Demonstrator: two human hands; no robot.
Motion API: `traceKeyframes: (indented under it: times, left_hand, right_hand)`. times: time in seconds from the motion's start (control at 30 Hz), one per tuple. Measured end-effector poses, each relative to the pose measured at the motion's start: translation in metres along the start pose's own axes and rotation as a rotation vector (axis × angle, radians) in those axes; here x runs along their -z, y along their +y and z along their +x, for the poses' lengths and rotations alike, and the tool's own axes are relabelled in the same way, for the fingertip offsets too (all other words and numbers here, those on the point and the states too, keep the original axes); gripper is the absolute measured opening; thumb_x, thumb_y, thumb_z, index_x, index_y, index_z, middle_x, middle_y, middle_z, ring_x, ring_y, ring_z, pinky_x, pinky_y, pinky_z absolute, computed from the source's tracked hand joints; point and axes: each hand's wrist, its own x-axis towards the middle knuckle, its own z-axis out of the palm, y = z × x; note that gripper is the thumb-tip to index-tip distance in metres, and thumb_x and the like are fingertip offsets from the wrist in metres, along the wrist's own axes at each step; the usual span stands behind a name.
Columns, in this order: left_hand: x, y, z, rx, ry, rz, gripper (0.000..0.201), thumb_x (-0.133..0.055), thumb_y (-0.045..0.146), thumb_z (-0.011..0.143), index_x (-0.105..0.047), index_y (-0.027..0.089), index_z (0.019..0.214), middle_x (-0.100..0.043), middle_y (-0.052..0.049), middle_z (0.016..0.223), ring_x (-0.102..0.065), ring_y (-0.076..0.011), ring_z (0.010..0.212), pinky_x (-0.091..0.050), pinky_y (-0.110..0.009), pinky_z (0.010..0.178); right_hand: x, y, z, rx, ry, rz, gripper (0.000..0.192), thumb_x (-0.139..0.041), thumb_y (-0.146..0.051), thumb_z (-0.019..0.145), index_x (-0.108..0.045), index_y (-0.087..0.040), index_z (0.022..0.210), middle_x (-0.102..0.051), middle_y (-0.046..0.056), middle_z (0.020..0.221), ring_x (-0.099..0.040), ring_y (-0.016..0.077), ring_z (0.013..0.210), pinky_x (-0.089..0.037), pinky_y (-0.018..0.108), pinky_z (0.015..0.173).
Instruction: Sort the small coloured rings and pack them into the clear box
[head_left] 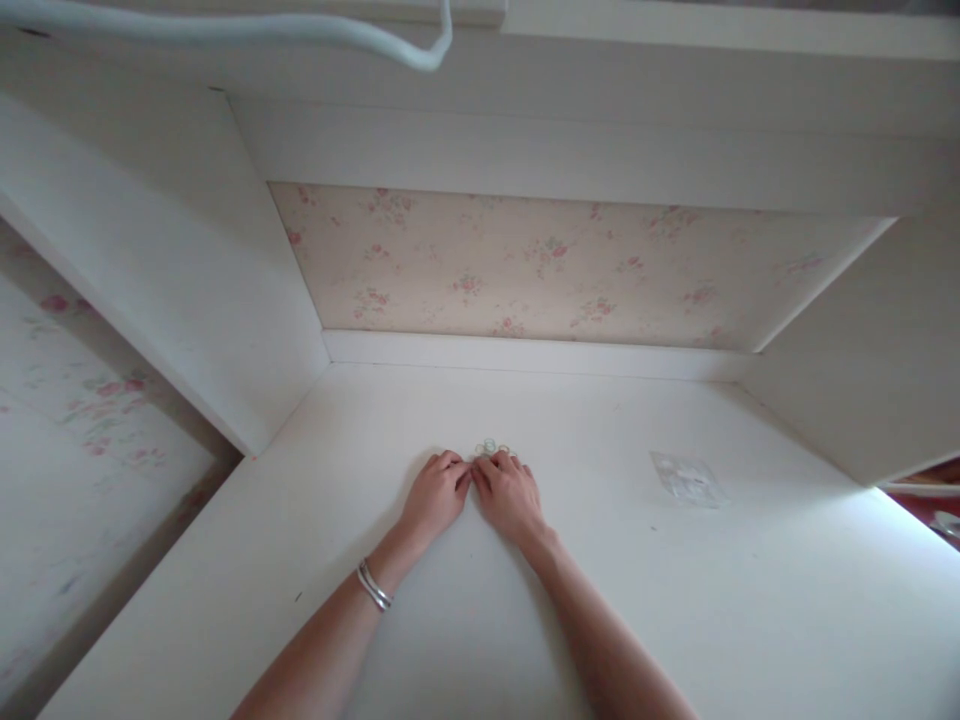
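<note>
Both of my hands rest side by side on a white desk top (615, 600), fingers curled and fingertips meeting. My left hand (436, 493), with a silver bangle on its wrist, and my right hand (508, 492) pinch at a small pale object with tiny yellowish and greenish loops (489, 447) that peeks out just beyond the fingertips. The fingers cover most of it, so its shape is unclear. A small clear plastic bag (688, 477) lies flat on the desk to the right of my right hand, apart from it.
The desk sits in a white alcove with side panels left and right and a floral-papered back wall (540, 262). A white shelf runs overhead with a pale cable (360, 32) hanging along it. Floral wall shows at the far left.
</note>
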Motion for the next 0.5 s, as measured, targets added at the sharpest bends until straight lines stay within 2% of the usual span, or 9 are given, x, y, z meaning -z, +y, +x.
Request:
traceKeyframes:
  times: [0.07, 0.17, 0.3, 0.5]
  left_hand:
    - [0.0, 0.0, 0.0, -0.008, 0.012, -0.017, 0.021, -0.047, 0.019, 0.087, -0.066, 0.022, 0.097, -0.061, -0.005, 0.092, -0.055, -0.0177, 0.09, -0.044, -0.033, 0.086]
    - [-0.001, -0.002, -0.001, -0.01, 0.022, -0.055, 0.019, -0.048, 0.02, 0.087, -0.067, 0.021, 0.094, -0.062, -0.005, 0.09, -0.055, -0.0174, 0.089, -0.043, -0.032, 0.085]
    - [-0.004, -0.003, -0.002, 0.012, 0.032, -0.084, 0.018, -0.049, 0.02, 0.087, -0.067, 0.019, 0.09, -0.061, -0.005, 0.089, -0.055, -0.0172, 0.088, -0.044, -0.032, 0.084]
    - [-0.003, -0.004, -0.001, 0.089, 0.064, -0.156, 0.019, -0.045, 0.02, 0.089, -0.064, 0.019, 0.087, -0.062, -0.005, 0.088, -0.056, -0.0158, 0.085, -0.045, -0.03, 0.08]
  right_hand:
    - [-0.001, 0.002, 0.003, 0.04, -0.018, 0.004, 0.027, -0.039, -0.032, 0.093, -0.065, -0.025, 0.094, -0.061, 0.006, 0.095, -0.053, 0.0183, 0.092, -0.036, 0.029, 0.079]
    - [-0.001, 0.011, 0.007, 0.041, 0.02, 0.092, 0.027, -0.039, -0.029, 0.092, -0.065, -0.023, 0.091, -0.062, 0.005, 0.091, -0.054, 0.0151, 0.088, -0.037, 0.025, 0.077]
    - [0.002, 0.029, 0.016, -0.081, 0.076, 0.205, 0.026, -0.041, -0.03, 0.09, -0.065, -0.023, 0.096, -0.062, 0.003, 0.092, -0.057, 0.0124, 0.081, -0.038, 0.021, 0.07]
    - [0.004, 0.05, 0.02, -0.168, 0.14, 0.265, 0.032, -0.043, -0.032, 0.086, -0.064, -0.021, 0.108, -0.064, 0.004, 0.093, -0.058, 0.014, 0.079, -0.04, 0.024, 0.072]
